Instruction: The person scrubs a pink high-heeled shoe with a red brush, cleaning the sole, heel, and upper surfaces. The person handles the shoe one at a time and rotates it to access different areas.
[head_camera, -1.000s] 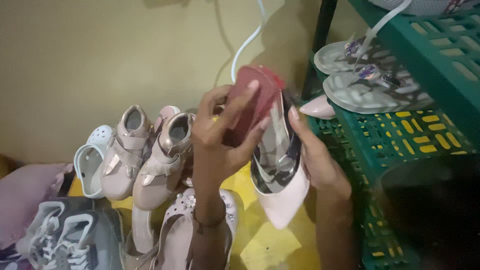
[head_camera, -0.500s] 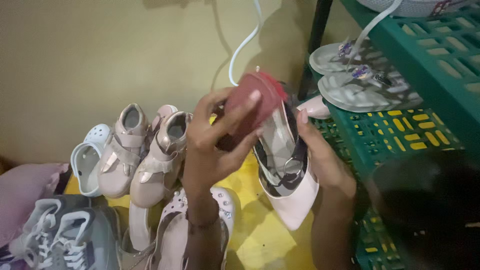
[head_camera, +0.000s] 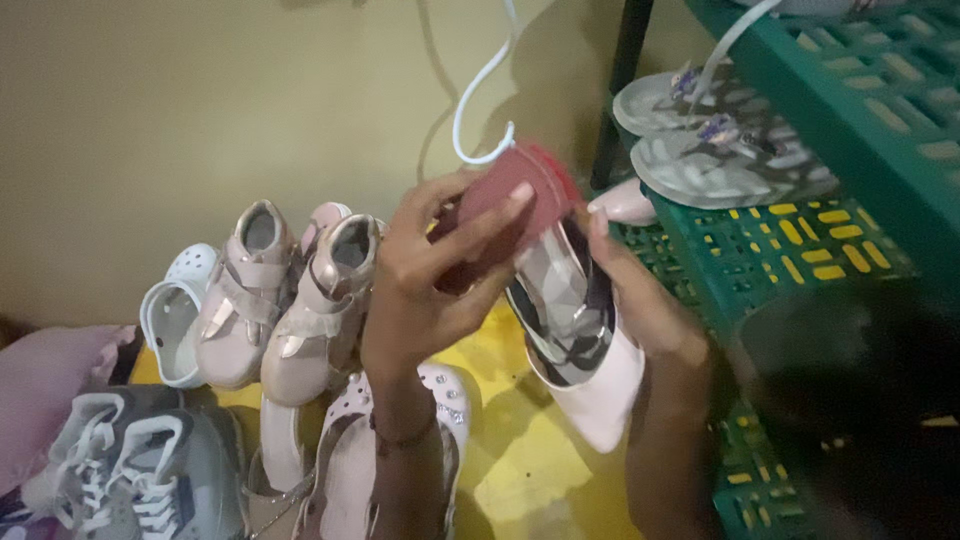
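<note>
Step in hand, by judgement: wiping a pale pink shoe (head_camera: 590, 390) with a dark red pad (head_camera: 510, 200).

To do it well:
- Support the shoe from underneath and tilt the open top toward the eyes, to judge the grey lining under this dim light.
- Press the pad flat rather than on its edge, and work in short strokes from heel end to pointed toe.
- Turn the shoe, not the pad, to reach the sides.
- Stay clear of the white cord (head_camera: 480, 110) hanging just behind the pad.

Left hand (head_camera: 430, 290): half closed, pinching the dark red pad between thumb and fingers (head_camera: 500, 210), with the fingertips spread along its near face. Pad material uncertain, either cloth or sponge. Pad at the heel end of the shoe; touching or just off it, cannot tell.

Right hand (head_camera: 640, 310): curled around the outer side of the pale pink shoe, thumb on the rim, gripping it firmly in the air.

Location of the shoe: raised above the yellow floor (head_camera: 530, 460), toe pointing down and toward the person, just beside the green rack (head_camera: 800, 250).

Surroundings:
- grey flip-flops (head_camera: 720, 170) on the rack shelf;
- pink strap shoes (head_camera: 300, 300), upright on the floor to the left of the left hand;
- white clog (head_camera: 175, 320) beside them;
- grey sneaker (head_camera: 130, 470) at lower left;
- white studded shoe (head_camera: 350, 470) under the left forearm.
</note>
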